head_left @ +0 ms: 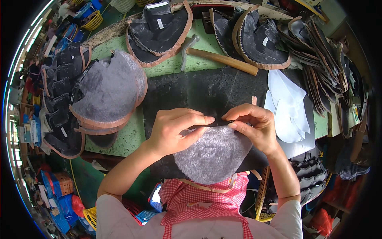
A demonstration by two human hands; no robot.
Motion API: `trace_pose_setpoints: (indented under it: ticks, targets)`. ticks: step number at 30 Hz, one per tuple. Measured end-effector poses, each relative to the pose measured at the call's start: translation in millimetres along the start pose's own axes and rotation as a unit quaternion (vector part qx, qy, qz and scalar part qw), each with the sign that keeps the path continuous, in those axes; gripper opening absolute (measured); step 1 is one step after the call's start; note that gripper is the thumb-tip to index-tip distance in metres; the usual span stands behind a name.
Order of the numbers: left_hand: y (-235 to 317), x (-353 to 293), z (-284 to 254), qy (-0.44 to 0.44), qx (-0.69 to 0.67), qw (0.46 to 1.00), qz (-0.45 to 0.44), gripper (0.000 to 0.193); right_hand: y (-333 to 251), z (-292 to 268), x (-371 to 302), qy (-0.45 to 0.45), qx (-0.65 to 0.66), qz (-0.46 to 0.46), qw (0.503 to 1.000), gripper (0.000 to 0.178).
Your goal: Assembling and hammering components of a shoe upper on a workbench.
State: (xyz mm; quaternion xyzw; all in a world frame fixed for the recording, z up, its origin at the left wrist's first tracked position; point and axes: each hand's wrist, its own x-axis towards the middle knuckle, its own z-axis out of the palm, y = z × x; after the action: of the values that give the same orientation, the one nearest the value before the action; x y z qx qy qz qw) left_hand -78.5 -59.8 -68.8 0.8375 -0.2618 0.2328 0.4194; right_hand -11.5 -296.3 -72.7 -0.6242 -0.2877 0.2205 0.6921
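A grey fleece-lined shoe upper (215, 157), rounded, lies fleece side up at the near edge of a black work mat (191, 89). My left hand (169, 129) is at its far edge, forefinger and thumb bent over the fleece. Opposite it, my right hand (256, 125) pinches a small dark bit of that same edge between thumb and forefinger. Both sets of fingertips are close together, and what lies between them is mostly hidden. Tan edging shows along the near rim of the upper, against a red checked apron (203, 199).
Beyond the mat lies a hammer (223, 59) with a wooden handle. Stacked uppers stand left (107, 89), at the back (159, 32) and back right (254, 36). White cut sheets (288, 107) lie right of the mat. More dark pieces (310, 179) sit lower right.
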Motion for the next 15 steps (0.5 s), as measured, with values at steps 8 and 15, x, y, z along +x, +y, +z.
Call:
trace_pose_setpoints:
  ticks: [8,15]
  targets:
    - [14,-2,4,-0.005,-0.127,0.967,-0.219,0.018,-3,9,1,0.048,0.018,0.078,0.996,0.018]
    - [20,0,-2,-0.054,-0.132,0.976,-0.166,0.018,-6,10,-8,0.057,-0.044,0.199,0.977,0.028]
